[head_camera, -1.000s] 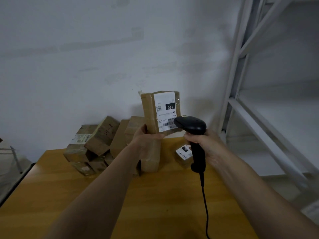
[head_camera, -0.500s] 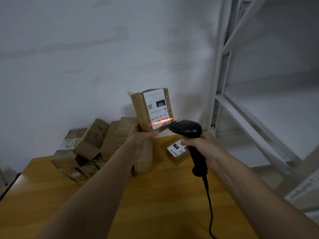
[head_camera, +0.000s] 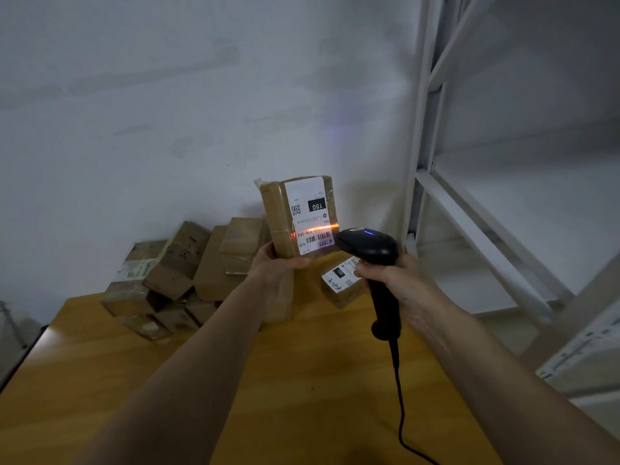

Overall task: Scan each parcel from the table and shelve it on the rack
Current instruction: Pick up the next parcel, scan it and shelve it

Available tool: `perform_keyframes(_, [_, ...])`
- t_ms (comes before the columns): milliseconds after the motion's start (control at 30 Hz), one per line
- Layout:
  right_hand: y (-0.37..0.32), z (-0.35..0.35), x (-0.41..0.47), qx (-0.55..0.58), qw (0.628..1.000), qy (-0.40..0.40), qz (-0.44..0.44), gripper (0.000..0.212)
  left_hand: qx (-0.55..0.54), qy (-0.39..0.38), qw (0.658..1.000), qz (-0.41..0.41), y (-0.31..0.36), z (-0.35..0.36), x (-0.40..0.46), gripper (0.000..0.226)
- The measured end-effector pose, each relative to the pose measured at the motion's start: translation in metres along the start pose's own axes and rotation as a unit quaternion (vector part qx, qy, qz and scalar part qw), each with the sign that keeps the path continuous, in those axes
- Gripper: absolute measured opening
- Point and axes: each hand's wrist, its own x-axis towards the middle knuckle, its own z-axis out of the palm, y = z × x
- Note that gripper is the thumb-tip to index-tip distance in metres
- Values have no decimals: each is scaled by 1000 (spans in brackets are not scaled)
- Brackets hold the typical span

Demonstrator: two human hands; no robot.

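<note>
My left hand [head_camera: 275, 268] grips a brown cardboard parcel [head_camera: 278, 216] by its lower end and holds it upright above the table. Its white label faces me, marked 150. My right hand [head_camera: 399, 280] grips a black corded scanner [head_camera: 372, 250], whose head points at the label from the right. An orange scan line crosses the label just above the barcode, and a blue light glows on the scanner. The white metal rack [head_camera: 432, 176] stands at the right, its visible shelves bare.
Several brown parcels [head_camera: 174, 273] lie piled at the far end of the wooden table [head_camera: 302, 380] against the wall. Another labelled parcel [head_camera: 342, 286] sits just behind the scanner. The scanner's cable [head_camera: 401, 414] hangs down over the table.
The scanner's orange line came on across the label and has climbed slightly above the barcode; a blue light now shows on the scanner. My view has swung a little to the right.
</note>
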Motion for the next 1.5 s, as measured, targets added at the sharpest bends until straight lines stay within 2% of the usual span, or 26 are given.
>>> perform_keyframes(233, [29,-24,-9,-1,999,-5,43,13,83,62,992,-71,-46,16,-22,90])
perform_keyframes(300, [39,-29,-17,9,998,4,58,10,133,65,985,-92,-56,21,-30,83])
perform_keyframes(367, [48,-33,-29,13,998,12,63,9,198,43,972,-120,-61,25,-41,78])
perform_keyframes(433, [55,-37,-45,12,998,22,63,10,273,-5,952,-139,-62,28,-53,87])
perform_keyframes(567, [69,-44,-82,12,996,69,50,9,377,-99,912,-130,-64,37,-80,92])
perform_keyframes(667, [86,-50,-110,25,992,116,44,11,373,-147,910,-109,-70,46,-103,62])
perform_keyframes(733, [101,-54,-132,33,988,144,48,13,377,-176,904,-101,-81,52,-123,63])
perform_keyframes(867, [125,-64,-179,55,978,196,49,12,381,-237,889,-88,-107,66,-161,40])
perform_keyframes(933, [131,-72,-204,62,973,214,53,13,389,-267,878,-79,-113,79,-177,44])
perform_keyframes(1033, [132,-91,-237,65,967,241,47,17,408,-299,860,-66,-108,107,-199,63])
perform_keyframes(1133, [129,-119,-264,76,957,279,24,16,412,-322,852,-24,-96,139,-218,55])
perform_keyframes(1233, [125,-150,-284,84,946,312,7,13,400,-341,850,18,-88,175,-233,51])
perform_keyframes(1367, [122,-200,-310,119,933,339,-11,16,374,-350,856,61,-80,236,-253,76])
perform_keyframes(1500, [115,-263,-336,137,923,358,-31,15,351,-355,862,89,-72,312,-279,80])
